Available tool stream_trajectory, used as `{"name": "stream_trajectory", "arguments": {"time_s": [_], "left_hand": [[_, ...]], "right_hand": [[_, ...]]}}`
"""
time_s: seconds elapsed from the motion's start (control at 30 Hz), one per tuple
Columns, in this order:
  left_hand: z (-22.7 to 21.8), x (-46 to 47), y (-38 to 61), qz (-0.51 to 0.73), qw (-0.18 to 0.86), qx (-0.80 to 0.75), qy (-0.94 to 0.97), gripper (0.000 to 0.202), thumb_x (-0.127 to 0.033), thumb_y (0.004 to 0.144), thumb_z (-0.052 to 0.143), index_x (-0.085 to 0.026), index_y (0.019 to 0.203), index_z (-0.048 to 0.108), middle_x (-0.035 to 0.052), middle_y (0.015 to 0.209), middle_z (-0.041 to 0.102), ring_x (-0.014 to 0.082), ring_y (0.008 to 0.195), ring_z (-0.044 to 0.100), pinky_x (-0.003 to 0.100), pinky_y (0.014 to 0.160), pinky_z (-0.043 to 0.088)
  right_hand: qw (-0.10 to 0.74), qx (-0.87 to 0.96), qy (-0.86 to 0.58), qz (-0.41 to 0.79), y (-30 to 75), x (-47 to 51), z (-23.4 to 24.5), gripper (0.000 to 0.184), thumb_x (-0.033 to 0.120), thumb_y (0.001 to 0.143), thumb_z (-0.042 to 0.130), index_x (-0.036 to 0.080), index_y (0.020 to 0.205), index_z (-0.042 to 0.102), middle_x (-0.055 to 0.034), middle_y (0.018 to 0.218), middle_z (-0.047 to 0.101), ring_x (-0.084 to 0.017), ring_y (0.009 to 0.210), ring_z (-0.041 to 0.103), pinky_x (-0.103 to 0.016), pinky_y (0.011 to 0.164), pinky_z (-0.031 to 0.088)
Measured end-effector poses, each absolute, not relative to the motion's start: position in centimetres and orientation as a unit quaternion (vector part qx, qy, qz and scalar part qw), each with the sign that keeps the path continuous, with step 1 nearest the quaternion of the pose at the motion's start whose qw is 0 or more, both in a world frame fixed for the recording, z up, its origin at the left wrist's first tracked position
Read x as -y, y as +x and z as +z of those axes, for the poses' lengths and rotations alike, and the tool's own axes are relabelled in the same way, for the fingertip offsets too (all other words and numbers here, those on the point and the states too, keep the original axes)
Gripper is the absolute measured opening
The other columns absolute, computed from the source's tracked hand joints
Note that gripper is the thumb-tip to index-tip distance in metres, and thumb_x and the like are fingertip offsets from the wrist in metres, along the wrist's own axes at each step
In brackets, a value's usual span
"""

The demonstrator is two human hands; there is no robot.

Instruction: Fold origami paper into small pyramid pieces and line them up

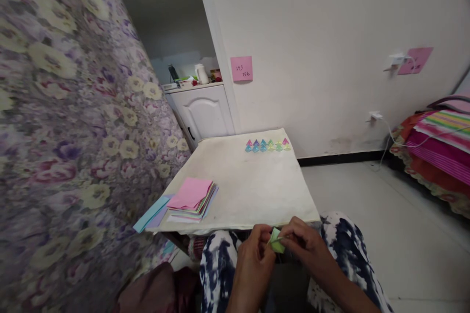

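green paper [277,245] off tabletop [249,190], over lap just past near edge, right-corner side | left hand [253,254] + right hand [308,249] both pinching it, equally near | axis unclear | stack [193,198] near-left corner

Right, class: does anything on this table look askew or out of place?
The blue paper beside the paper stack juts over the table's left edge and could slip off. The stack is fanned unevenly. The folded pieces look tidy.
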State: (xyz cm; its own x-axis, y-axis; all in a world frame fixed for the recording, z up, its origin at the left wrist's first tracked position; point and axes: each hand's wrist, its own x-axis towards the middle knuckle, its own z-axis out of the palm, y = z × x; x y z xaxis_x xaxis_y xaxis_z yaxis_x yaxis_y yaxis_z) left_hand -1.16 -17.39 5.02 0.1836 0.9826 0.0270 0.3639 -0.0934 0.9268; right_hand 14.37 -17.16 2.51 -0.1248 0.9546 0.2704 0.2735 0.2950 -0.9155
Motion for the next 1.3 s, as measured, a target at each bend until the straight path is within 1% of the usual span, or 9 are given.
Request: {"name": "stream_trajectory", "arguments": {"time_s": [0.2, 0.47, 0.6, 0.77, 0.87, 0.97, 1.07, 1.17, 1.3], "left_hand": [[5.0, 17.2, -1.1, 0.354, 0.394, -0.523, 0.668, 0.014, -0.017, 0.078, 0.045, -0.018, 0.083, 0.058, 0.0001, 0.073, 0.063, 0.015, 0.068, 0.056, 0.022, 0.06, 0.039], [4.9, 17.4, -1.0, 0.343, 0.38, -0.53, 0.676, 0.014, -0.016, 0.076, 0.046, -0.019, 0.079, 0.059, -0.0017, 0.068, 0.059, 0.0143, 0.064, 0.052, 0.021, 0.057, 0.035], [5.1, 17.0, -1.2, 0.336, 0.395, -0.514, 0.684, 0.016, -0.015, 0.076, 0.045, -0.018, 0.081, 0.06, -0.0007, 0.071, 0.062, 0.0147, 0.067, 0.054, 0.021, 0.059, 0.036], [6.0, 16.9, -1.6, 0.321, 0.38, -0.52, 0.694, 0.026, -0.015, 0.076, 0.045, -0.02, 0.095, 0.062, -0.0006, 0.073, 0.063, 0.015, 0.067, 0.054, 0.022, 0.059, 0.035], [6.2, 17.1, -1.7, 0.319, 0.375, -0.519, 0.699, 0.027, -0.016, 0.077, 0.044, -0.021, 0.098, 0.061, -0.0022, 0.069, 0.06, 0.0144, 0.062, 0.051, 0.022, 0.056, 0.033], [5.9, 17.2, -1.5, 0.332, 0.375, -0.522, 0.69, 0.022, -0.017, 0.078, 0.043, -0.021, 0.091, 0.061, -0.0026, 0.068, 0.059, 0.0139, 0.061, 0.051, 0.021, 0.055, 0.033], [5.5, 17.1, -1.3, 0.35, 0.386, -0.526, 0.672, 0.014, -0.018, 0.077, 0.045, -0.019, 0.079, 0.058, -0.0031, 0.065, 0.057, 0.0133, 0.06, 0.05, 0.021, 0.054, 0.033], [4.8, 16.8, -1.2, 0.365, 0.409, -0.529, 0.648, 0.01, -0.018, 0.076, 0.047, -0.019, 0.074, 0.056, -0.0035, 0.061, 0.056, 0.0126, 0.057, 0.05, 0.02, 0.052, 0.034], [3.7, 16.5, -1.2, 0.385, 0.44, -0.54, 0.605, 0.006, -0.023, 0.074, 0.053, -0.018, 0.073, 0.056, -0.0027, 0.062, 0.057, 0.0126, 0.057, 0.052, 0.02, 0.052, 0.037]], "right_hand": [[0.456, 0.679, -0.446, 0.363, 14.4, 17.2, 2.5, 0.013, 0.027, 0.084, 0.054, 0.02, 0.076, 0.063, 0.0004, 0.073, 0.049, -0.014, 0.069, 0.049, -0.026, 0.065, 0.036], [0.446, 0.685, -0.448, 0.362, 14.4, 17.2, 2.5, 0.012, 0.024, 0.083, 0.055, 0.02, 0.075, 0.062, 0.0, 0.074, 0.051, -0.015, 0.07, 0.051, -0.026, 0.066, 0.038], [0.439, 0.693, -0.444, 0.36, 14.5, 17.0, 2.9, 0.011, 0.022, 0.083, 0.054, 0.019, 0.075, 0.061, 0.0001, 0.075, 0.05, -0.014, 0.07, 0.051, -0.026, 0.065, 0.038], [0.443, 0.701, -0.43, 0.357, 14.5, 16.8, 3.4, 0.012, 0.021, 0.083, 0.052, 0.02, 0.075, 0.061, -0.0002, 0.076, 0.051, -0.014, 0.072, 0.052, -0.026, 0.066, 0.039], [0.455, 0.661, -0.44, 0.404, 14.0, 16.9, 3.0, 0.009, 0.022, 0.081, 0.053, 0.021, 0.086, 0.06, 0.0015, 0.075, 0.052, -0.011, 0.061, 0.051, -0.024, 0.059, 0.041], [0.476, 0.58, -0.464, 0.471, 13.3, 16.9, 2.1, 0.023, 0.025, 0.08, 0.052, 0.023, 0.103, 0.053, 0.003, 0.077, 0.053, -0.01, 0.053, 0.052, -0.022, 0.051, 0.043], [0.491, 0.54, -0.488, 0.48, 12.8, 16.8, 1.4, 0.017, 0.028, 0.078, 0.054, 0.021, 0.094, 0.052, 0.0025, 0.076, 0.055, -0.011, 0.055, 0.055, -0.021, 0.048, 0.045], [0.5, 0.531, -0.497, 0.469, 12.5, 16.8, 1.1, 0.01, 0.028, 0.079, 0.053, 0.019, 0.081, 0.049, 0.0032, 0.067, 0.056, -0.011, 0.051, 0.055, -0.02, 0.046, 0.043], [0.502, 0.533, -0.495, 0.468, 12.2, 17.0, 0.9, 0.01, 0.029, 0.082, 0.05, 0.02, 0.078, 0.048, 0.0039, 0.058, 0.056, -0.012, 0.048, 0.055, -0.021, 0.046, 0.043]]}}
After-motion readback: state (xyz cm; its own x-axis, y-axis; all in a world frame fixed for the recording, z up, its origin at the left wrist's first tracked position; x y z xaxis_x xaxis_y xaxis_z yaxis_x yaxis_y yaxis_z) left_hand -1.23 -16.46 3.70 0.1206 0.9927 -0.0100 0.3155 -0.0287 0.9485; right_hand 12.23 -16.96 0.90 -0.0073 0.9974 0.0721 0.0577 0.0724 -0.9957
